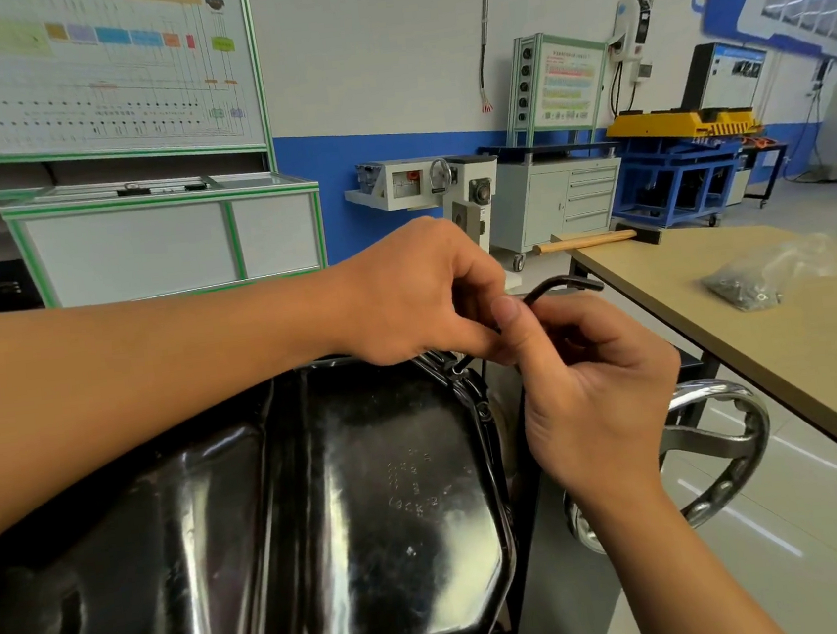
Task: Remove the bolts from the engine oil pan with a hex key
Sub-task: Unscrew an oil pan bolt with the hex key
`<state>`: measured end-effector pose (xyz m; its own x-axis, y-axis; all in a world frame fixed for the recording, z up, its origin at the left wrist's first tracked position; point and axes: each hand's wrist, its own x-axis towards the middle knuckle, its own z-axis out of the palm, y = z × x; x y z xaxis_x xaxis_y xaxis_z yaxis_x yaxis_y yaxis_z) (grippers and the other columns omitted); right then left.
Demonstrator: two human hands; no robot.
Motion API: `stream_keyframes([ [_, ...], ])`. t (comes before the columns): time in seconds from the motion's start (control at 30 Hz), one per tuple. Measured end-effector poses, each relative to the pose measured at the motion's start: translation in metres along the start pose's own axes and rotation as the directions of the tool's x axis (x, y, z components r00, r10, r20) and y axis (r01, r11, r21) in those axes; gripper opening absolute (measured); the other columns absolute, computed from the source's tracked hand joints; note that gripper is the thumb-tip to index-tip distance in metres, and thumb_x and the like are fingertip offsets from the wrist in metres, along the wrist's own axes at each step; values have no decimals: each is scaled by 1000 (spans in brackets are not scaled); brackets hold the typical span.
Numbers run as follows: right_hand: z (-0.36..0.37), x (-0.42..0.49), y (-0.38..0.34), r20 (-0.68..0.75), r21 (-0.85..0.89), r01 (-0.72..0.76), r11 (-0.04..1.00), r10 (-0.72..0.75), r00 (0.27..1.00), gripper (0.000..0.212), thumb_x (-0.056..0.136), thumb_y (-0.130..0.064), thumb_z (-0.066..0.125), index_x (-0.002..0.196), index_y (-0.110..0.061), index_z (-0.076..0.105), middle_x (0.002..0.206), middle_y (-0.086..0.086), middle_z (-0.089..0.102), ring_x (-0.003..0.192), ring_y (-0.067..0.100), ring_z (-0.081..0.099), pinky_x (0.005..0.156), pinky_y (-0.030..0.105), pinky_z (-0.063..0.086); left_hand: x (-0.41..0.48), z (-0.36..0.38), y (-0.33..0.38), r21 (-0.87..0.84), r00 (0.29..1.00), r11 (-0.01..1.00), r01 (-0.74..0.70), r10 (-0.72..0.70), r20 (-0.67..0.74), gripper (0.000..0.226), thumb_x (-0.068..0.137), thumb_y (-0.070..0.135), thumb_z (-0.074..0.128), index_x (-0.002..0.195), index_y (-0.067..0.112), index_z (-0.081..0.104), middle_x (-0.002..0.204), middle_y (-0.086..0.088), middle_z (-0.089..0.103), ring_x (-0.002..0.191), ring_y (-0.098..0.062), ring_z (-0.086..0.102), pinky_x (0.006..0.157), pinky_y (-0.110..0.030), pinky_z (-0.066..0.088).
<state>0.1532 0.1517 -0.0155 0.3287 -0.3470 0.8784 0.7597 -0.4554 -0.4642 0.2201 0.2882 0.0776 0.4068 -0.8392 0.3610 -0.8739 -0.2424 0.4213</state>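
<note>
The pan [323,507] takes up the whole lower left of the view: black, glossy pressed steel, belly-up. It can be judged stiff and fairly heavy, and slick enough that nothing should be braced on the painted dome. It isn't being held at all (it looks seated on the engine), so only the flange matters.

The left hand [414,291] is reached across the pan's far right corner, fingers curled down and bunched together, pinching the key's long leg just above the flange. The right hand [594,391] is brought in from below, thumb [509,317] pressed flat against the shaft, the other fingers curled in behind it. How tightly they're wrapped can't be told.

The key [557,284] is thin black steel, rigid and light but easily rolled between fingertips. The bent short arm sticks out to the right, free. More leverage would probably be had by gripping out there.

The bolt itself is mostly hidden under the fingers at the flange edge. Being small, it would be easily dropped once loose.
</note>
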Motion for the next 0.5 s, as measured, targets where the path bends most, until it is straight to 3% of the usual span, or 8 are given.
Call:
stream_keyframes([
  [0.07, 0, 0, 0, 31, -8, 11, 1000, -11, 999, 7, 92, -18, 69, 86, -18, 71, 70, -9, 65, 64, 6, 60, 61, 16, 45, -2, -2, -1, -27, 999, 1000, 2, -1, 46, 5, 83, 18, 79, 80, 21, 75, 64, 16, 65, 58, 4, 57, 59, -4, 39],
  [0.13, 0, 0, 0, 66, -24, 22, 999, -21, 998, 7, 95, -14, 65, 92, -16, 71, 76, -13, 66, 68, 2, 61, 64, 12, 44, -4, -4, -3, -14, 995, 1000, 7, -6, 99, 15, 88, 20, 73, 101, 16, 78, 82, 16, 74, 73, 7, 65, 69, -4, 43],
  [0.2, 0, 0, 1, 105, -44, 23, 999, -18, 994, 11, 98, -12, 59, 96, -15, 70, 78, -16, 63, 71, 0, 59, 67, 10, 42, -5, -6, -5, -9, 992, 1000, 5, -4, 125, 20, 92, 18, 70, 110, 17, 76, 89, 22, 74, 82, 12, 65, 75, -3, 43],
  [0.37, 0, 0, 2, 131, -41, 22, 999, -16, 991, 14, 101, -15, 56, 106, -21, 68, 80, -19, 60, 73, 3, 57, 69, 14, 42, -6, -6, -1, 44, 996, 998, -36, 33, 80, 11, 91, 13, 70, 95, 19, 79, 64, 33, 63, 59, 16, 54, 61, 1, 36],
  [0.5, 1, -1, -1, 33, 56, -48, 997, 46, 998, 4, 90, -25, 73, 94, -25, 72, 73, 1, 66, 65, 20, 60, 61, 28, 51, -4, -4, 6, 63, 997, 996, -56, 53, 50, 33, 85, 9, 75, 72, 37, 64, 50, 28, 53, 50, 11, 51, 55, 0, 34],
])
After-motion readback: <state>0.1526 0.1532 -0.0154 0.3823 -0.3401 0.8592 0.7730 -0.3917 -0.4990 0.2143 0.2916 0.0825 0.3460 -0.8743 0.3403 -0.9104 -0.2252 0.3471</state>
